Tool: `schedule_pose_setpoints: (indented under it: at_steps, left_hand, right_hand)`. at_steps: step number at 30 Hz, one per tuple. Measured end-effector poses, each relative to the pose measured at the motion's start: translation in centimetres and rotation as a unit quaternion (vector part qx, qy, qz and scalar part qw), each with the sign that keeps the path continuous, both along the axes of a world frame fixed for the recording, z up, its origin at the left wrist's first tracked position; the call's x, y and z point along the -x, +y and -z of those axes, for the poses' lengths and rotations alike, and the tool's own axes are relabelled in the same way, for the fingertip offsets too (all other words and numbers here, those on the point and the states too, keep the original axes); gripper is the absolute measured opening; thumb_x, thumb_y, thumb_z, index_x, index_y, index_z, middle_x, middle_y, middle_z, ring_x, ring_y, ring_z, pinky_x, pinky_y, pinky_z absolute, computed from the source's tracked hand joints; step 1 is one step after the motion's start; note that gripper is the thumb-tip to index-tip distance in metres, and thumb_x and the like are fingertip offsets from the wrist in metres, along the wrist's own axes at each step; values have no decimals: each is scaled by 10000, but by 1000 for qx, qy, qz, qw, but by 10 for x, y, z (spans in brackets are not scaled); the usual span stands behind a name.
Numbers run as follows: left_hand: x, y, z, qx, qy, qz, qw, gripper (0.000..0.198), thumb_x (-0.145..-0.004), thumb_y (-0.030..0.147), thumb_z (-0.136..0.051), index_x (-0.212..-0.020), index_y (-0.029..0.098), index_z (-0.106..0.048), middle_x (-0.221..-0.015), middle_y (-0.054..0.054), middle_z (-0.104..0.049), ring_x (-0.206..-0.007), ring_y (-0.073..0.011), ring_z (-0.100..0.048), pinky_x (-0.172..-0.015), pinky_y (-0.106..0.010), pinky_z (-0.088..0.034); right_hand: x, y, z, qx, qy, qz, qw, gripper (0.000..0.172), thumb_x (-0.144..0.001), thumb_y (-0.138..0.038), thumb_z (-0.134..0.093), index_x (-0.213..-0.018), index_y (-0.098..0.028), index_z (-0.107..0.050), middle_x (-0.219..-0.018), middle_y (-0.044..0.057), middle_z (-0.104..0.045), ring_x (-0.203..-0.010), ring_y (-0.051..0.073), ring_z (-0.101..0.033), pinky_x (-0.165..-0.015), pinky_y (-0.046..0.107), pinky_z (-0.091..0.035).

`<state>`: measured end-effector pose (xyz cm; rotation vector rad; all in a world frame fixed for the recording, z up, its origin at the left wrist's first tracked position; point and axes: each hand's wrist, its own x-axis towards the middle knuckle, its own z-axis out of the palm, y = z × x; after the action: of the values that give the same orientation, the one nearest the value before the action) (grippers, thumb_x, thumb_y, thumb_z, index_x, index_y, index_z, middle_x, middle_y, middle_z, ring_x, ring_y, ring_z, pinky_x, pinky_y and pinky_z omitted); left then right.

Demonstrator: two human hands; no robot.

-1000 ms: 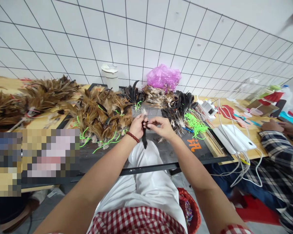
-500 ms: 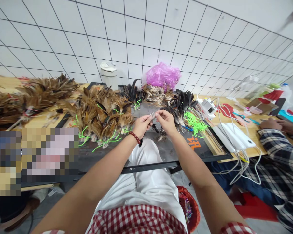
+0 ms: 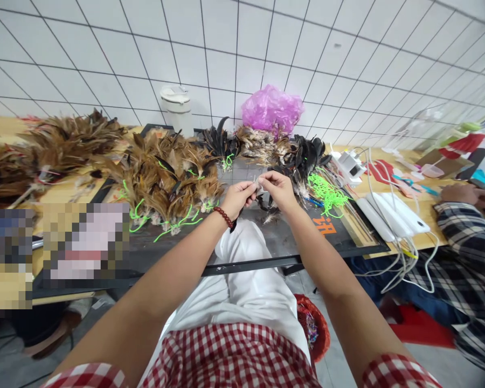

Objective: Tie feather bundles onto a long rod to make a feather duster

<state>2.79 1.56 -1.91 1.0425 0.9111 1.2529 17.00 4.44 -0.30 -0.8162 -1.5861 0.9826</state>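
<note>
hands (image 3: 237,198) (image 3: 280,188) close — dark feather (image 3: 233,226) (pale-tipped)

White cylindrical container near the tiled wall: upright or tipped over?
Upright: the white cylindrical container stands with its lid uppermost, beyond the brown feather bundles.

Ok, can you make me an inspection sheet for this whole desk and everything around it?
Surface: dark board on a wooden table.
Job's things: brown feathers, black feathers, green strings, in piles.
Clutter: pink plastic bag, white lidded cup behind the piles.
Hands: left hand and right hand pinch a pale piece, too small to identify.
Cables: white cables, tangled, hanging over the table edge.
Surroundings: tiled wall behind; red bin below; another person's plaid sleeve at right.
</note>
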Motion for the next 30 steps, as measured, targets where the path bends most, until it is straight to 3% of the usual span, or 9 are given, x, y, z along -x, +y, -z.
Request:
schedule_pose_setpoints:
  at_steps: [5,15,20,25,30]
  left_hand:
    - [1,-2,-2,17,-35,45,998,279,-706,397,-720,-740,132,-638,-532,21,-509,-403,-38,-400,-370,-158,-259]
    - [4,-7,-11,58,-53,100,992,240,-759,344,-681,-769,107,-643,-500,11,-509,-354,-33,-366,-346,-160,-214]
    - [7,-6,-10,82,-82,164,980,290,-718,368,-715,-801,101,-637,-518,15,-504,-360,-25,-357,-343,-144,-209]
    - [6,-7,-7,98,-100,225,964,315,-681,373,-745,-807,103,-641,-524,20,-507,-369,-21,-350,-354,-140,-199]
    - [3,-7,-8,59,-83,190,977,254,-683,334,-748,-748,100,-675,-618,-47,-631,-538,-92,-552,-520,-200,-401]
  right_hand:
    - [-2,-1,-1,15,8,4,1000,231,-696,-405,-727,-824,-213,-728,-725,5,-670,-654,129,-576,-655,289,-485]
    - [-4,-2,-2,89,44,-17,995,226,-615,-366,-784,-766,-201,-749,-593,-15,-635,-561,106,-521,-552,260,-431]
    - [-9,-3,-6,156,55,-74,983,317,-584,-363,-806,-840,-185,-743,-587,-20,-619,-548,96,-522,-555,250,-436]
    - [-16,-4,-12,168,55,-117,977,231,-592,-340,-801,-718,-169,-709,-549,-15,-603,-525,95,-513,-538,240,-410]
    - [-16,-5,-12,160,60,-122,978,197,-610,-315,-783,-678,-167,-673,-532,-20,-580,-489,100,-502,-507,243,-396]
